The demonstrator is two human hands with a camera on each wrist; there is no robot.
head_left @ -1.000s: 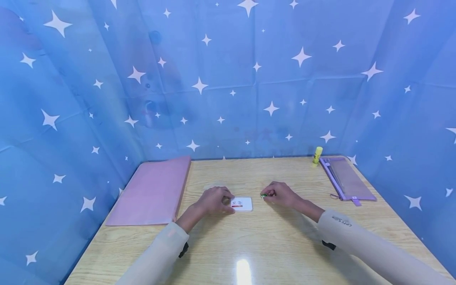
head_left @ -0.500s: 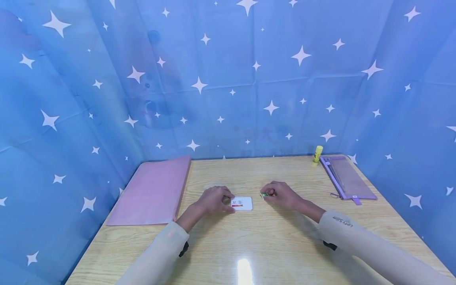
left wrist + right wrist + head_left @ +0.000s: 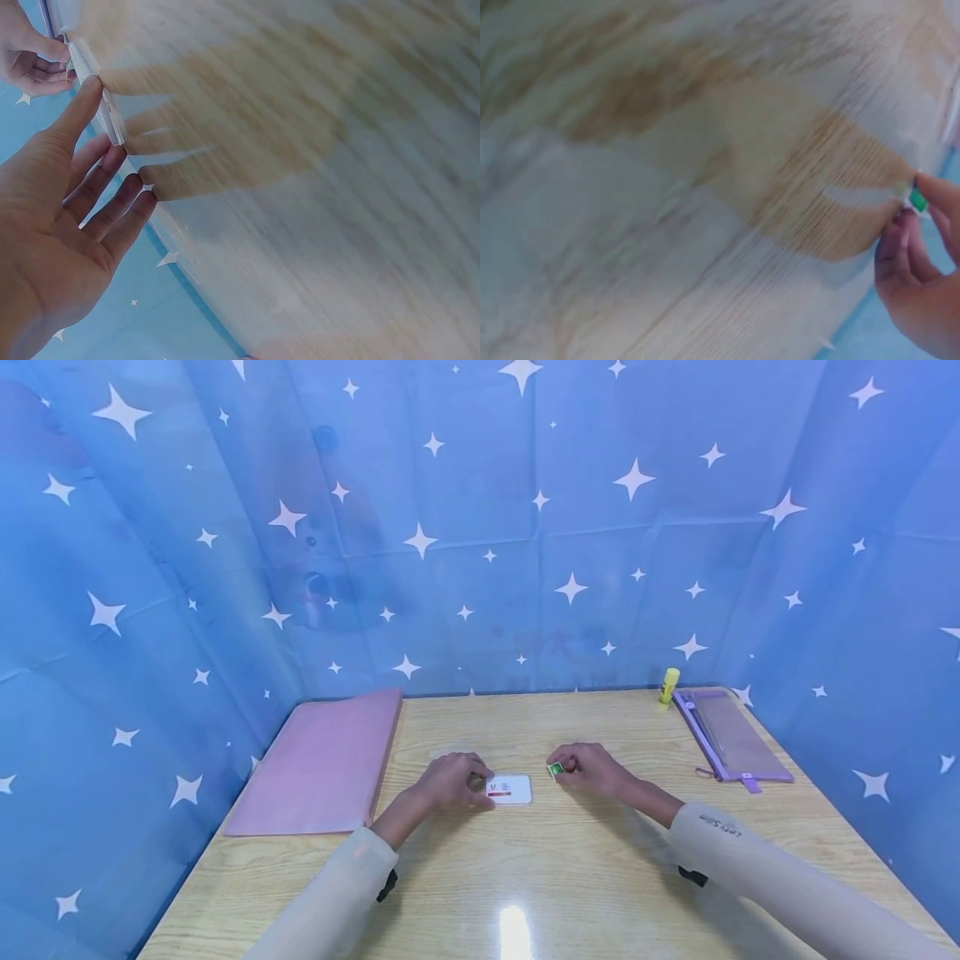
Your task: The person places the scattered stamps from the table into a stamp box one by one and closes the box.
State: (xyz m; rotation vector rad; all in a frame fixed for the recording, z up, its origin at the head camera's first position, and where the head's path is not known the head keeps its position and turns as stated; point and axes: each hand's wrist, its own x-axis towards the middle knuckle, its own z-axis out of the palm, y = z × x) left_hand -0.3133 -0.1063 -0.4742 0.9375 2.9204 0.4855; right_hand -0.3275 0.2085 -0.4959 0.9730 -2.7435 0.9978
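Steadying seems the step, gentleness needed next: the white card (image 3: 519,789) is pinched by left hand (image 3: 452,783), green piece (image 3: 555,769) to its right by right hand (image 3: 591,770).

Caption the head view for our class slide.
Left hand holding a flat white item, right hand pinching a small green-and-white piece, wood-grain table beneath.

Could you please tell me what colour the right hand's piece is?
The piece is green with whitish edges, clearest in the head view.
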